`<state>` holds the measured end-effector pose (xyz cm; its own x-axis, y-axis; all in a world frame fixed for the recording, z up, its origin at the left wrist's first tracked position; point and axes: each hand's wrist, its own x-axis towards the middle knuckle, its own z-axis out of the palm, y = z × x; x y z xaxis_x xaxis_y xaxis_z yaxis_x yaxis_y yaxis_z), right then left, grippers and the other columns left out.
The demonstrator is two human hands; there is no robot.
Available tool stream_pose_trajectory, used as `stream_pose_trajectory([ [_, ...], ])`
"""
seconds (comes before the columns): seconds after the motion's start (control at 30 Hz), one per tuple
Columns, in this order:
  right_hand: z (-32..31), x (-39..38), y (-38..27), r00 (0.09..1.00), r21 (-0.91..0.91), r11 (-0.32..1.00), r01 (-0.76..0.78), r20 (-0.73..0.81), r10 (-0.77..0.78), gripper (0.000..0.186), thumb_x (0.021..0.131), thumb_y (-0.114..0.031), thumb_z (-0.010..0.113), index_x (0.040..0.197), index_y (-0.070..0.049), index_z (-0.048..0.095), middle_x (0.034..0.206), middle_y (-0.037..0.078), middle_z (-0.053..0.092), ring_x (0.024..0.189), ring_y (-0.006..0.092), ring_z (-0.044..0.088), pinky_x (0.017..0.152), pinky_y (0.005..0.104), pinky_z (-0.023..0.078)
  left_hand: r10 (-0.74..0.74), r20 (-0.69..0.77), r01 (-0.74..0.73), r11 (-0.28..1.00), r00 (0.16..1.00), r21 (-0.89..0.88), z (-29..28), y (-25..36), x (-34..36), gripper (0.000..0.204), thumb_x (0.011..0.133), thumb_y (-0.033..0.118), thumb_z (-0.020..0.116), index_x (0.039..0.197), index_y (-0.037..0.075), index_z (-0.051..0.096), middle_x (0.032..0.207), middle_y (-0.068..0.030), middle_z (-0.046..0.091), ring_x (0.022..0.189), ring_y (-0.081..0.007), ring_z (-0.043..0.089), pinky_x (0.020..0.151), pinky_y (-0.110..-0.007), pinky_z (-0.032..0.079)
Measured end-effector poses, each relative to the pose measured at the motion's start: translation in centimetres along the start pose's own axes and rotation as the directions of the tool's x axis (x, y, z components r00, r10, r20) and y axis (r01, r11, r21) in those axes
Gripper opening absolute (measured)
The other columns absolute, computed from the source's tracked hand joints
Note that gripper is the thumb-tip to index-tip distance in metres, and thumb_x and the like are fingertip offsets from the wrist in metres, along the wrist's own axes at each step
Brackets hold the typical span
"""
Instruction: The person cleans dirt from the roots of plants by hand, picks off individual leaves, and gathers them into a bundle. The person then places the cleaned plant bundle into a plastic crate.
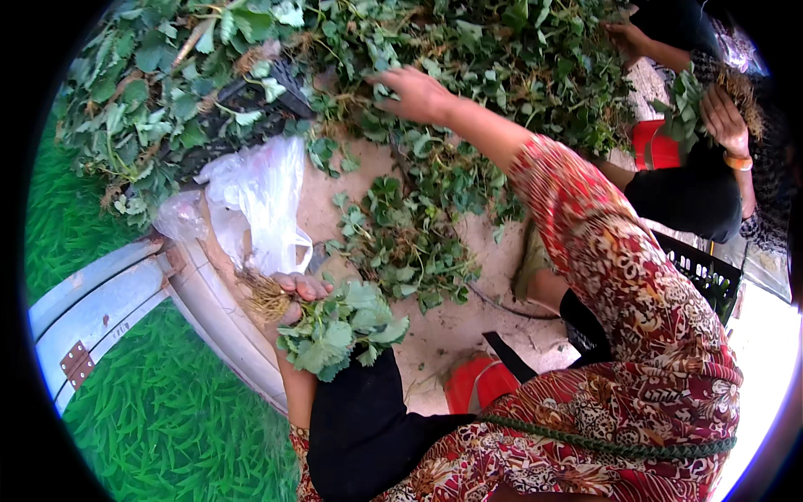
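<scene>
My left hand [301, 293] is closed round a bunch of leafy seedlings [343, 326], whose pale brown roots [263, 297] stick out to the left. A white plastic bag [247, 197] lies just above that hand. My right hand [410, 96] reaches up and left over the large heap of leafy plants [510, 58], its fingers apart and slightly blurred, with nothing visible in them. Below it, a smaller loose pile of seedlings [401, 251] lies on the dusty pale floor [485, 351].
A co-worker's hand [721, 121] holds rooted seedlings at upper right; red objects [657, 146] [477, 385] sit nearby and below me. A black crate [694, 276] stands at right, a dark crate [268, 92] under leaves, and a metal rim with hinge [113, 301] edges the left, over green.
</scene>
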<state>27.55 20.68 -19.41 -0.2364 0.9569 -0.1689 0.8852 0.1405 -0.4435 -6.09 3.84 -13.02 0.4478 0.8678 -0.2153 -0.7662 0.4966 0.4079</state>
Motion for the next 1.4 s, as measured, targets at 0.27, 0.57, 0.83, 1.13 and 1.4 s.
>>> stream_pose_trajectory([
  [0.27, 0.9, -3.1, -4.6, 0.946, 0.651, 0.757, -0.064, 0.281, -0.162, 0.057, 0.087, -0.045, 0.057, 0.13, -0.011, 0.048, 0.129, 0.013, 0.05, 0.118, 0.0239, 0.049, 0.095, 0.0356, 0.044, -0.008, 0.015, 0.008, 0.998, 1.0, 0.055, -0.9, 0.7, -1.3, 0.028, 0.079, 0.009, 0.065, 0.104, 0.009, 0.052, 0.086, -0.0039, 0.056, 0.087, -0.0206, 0.054, 0.092, -0.04, 0.038],
  [0.57, 3.2, -16.3, 4.2, 0.858, 0.155, 0.845, -0.512, 0.037, 0.513, 0.024, 0.081, -0.027, 0.059, 0.095, -0.009, 0.066, 0.093, 0.013, 0.066, 0.085, 0.0331, 0.061, 0.077, 0.0412, 0.048, -0.038, 0.055, 0.037, 0.999, 0.998, 0.017, -1.0, -0.6, -0.6, 0.029, 0.078, 0.008, 0.064, 0.103, 0.01, 0.051, 0.086, -0.0032, 0.055, 0.084, -0.0213, 0.055, 0.089, -0.041, 0.039],
  [0.83, 4.1, -13.8, 1.5, 0.865, 0.11, 0.889, -0.444, -0.208, 0.458, 0.029, 0.083, -0.032, 0.057, 0.104, -0.013, 0.064, 0.097, 0.014, 0.062, 0.092, 0.0323, 0.059, 0.081, 0.041, 0.047, -0.086, -0.034, 0.086, 0.996, 0.996, 0.01, -0.3, -0.8, -0.6, 0.03, 0.072, 0.005, 0.07, 0.097, 0.007, 0.054, 0.081, -0.0063, 0.059, 0.083, -0.0227, 0.059, 0.089, -0.043, 0.042],
  [1.13, 4.5, -18.7, -4.4, 0.897, -0.222, 0.966, -0.135, 0.386, 0.215, 0.032, 0.085, -0.031, 0.054, 0.113, -0.015, 0.059, 0.112, 0.012, 0.055, 0.103, 0.0302, 0.055, 0.094, 0.0428, 0.04, -0.131, -0.066, 0.133, 0.991, 0.989, 0.028, -0.8, -0.8, -1.2, 0.03, 0.07, 0.005, 0.071, 0.094, 0.008, 0.053, 0.081, -0.0066, 0.059, 0.082, -0.0226, 0.058, 0.091, -0.044, 0.041],
  [1.4, 5.3, -17.8, -3.2, 0.907, 0.319, 0.872, -0.37, -0.08, 0.414, 0.019, 0.085, -0.022, 0.06, 0.088, -0.003, 0.058, 0.075, 0.015, 0.062, 0.074, 0.0325, 0.062, 0.065, 0.0402, 0.049, -0.184, -0.066, 0.183, 0.983, 0.981, -0.022, -0.9, -1.3, -0.9, 0.03, 0.07, 0.004, 0.072, 0.092, 0.008, 0.052, 0.081, -0.0068, 0.058, 0.082, -0.0215, 0.058, 0.092, -0.044, 0.04],
])
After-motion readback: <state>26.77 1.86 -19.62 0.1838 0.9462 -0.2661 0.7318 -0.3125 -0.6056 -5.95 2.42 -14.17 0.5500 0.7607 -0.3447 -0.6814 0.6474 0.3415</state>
